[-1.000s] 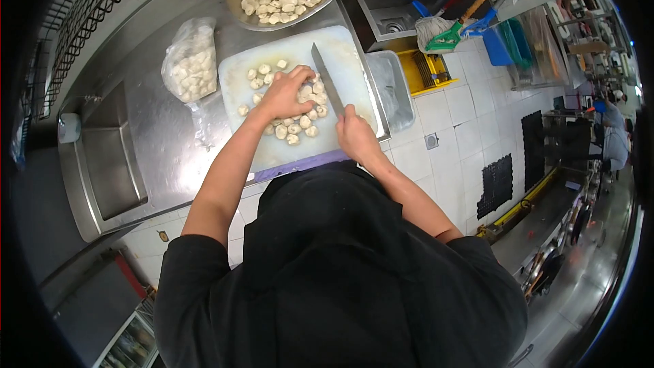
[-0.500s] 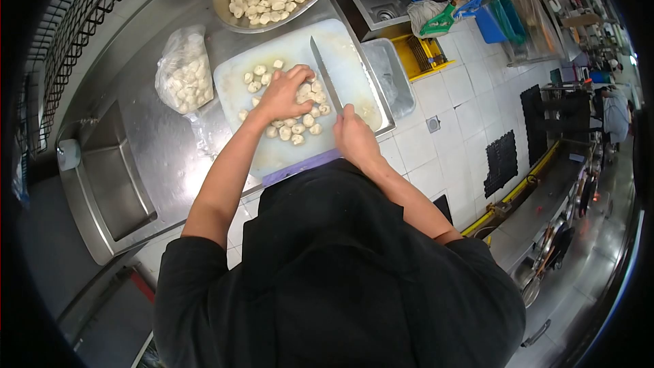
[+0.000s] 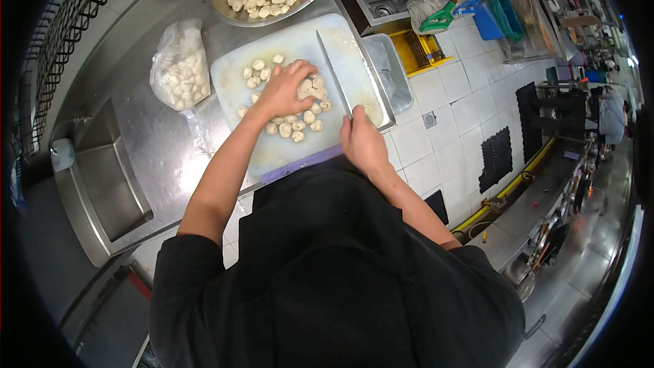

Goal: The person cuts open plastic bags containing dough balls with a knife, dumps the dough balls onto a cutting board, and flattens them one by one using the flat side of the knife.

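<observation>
My left hand [image 3: 285,90] lies over a group of pale button mushrooms [image 3: 318,90] on the white cutting board [image 3: 272,157]. Its fingers and thumb curve around several of them, with the thumb on the near side. More loose mushrooms lie to the left and just below that hand. To the right, my right hand [image 3: 364,140] is closed around the handle of a long knife [image 3: 332,65]. The blade points away from me, beside the mushrooms and apart from them. My fist hides most of the handle.
A metal colander [image 3: 219,7] of mushrooms stands beyond the board. Left of the board is a clear plastic bag [image 3: 180,68] of mushrooms. A sink basin [image 3: 112,174] is at far left. A plastic tub [image 3: 398,82] and yellow crate [image 3: 422,51] stand right of the counter.
My right hand has moved slightly right and toward me with the knife, so the blade sits farther from the mushrooms. The left hand has barely shifted.
</observation>
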